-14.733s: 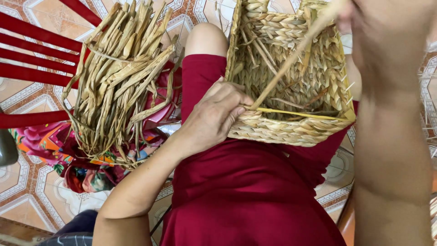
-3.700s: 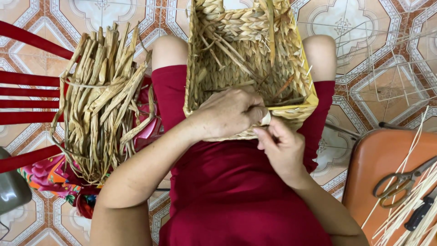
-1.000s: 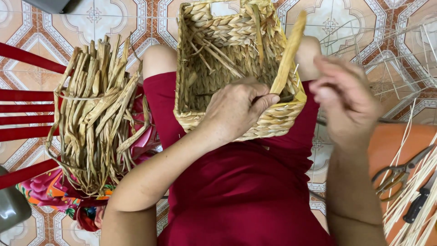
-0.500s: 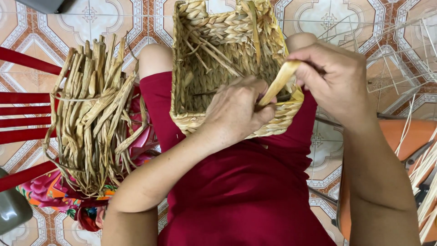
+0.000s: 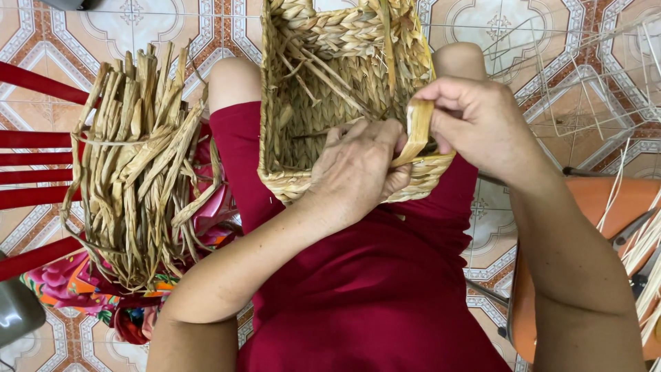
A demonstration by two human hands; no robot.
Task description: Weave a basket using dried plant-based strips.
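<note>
A woven straw basket [image 5: 313, 89] rests on my lap, its open mouth facing me. My left hand [image 5: 358, 169] grips the basket's near rim, fingers curled over the edge. My right hand [image 5: 475, 124] pinches a flat dried straw strip [image 5: 415, 131] that bends down into the rim beside my left fingers. The two hands are almost touching at the strip. I wear a dark red garment [image 5: 372, 275].
A tied bundle of dried straw strips [image 5: 138, 172] lies at my left on flowered cloth [image 5: 62, 286] and a red slatted chair [image 5: 34, 172]. An orange stool [image 5: 606, 207] with thin pale reeds [image 5: 640, 234] stands at the right. Wire frames [image 5: 571, 76] lie on the patterned tile floor.
My right hand has come down from a raised position and drawn the straw strip in to the basket rim. My left hand has kept its hold on the rim.
</note>
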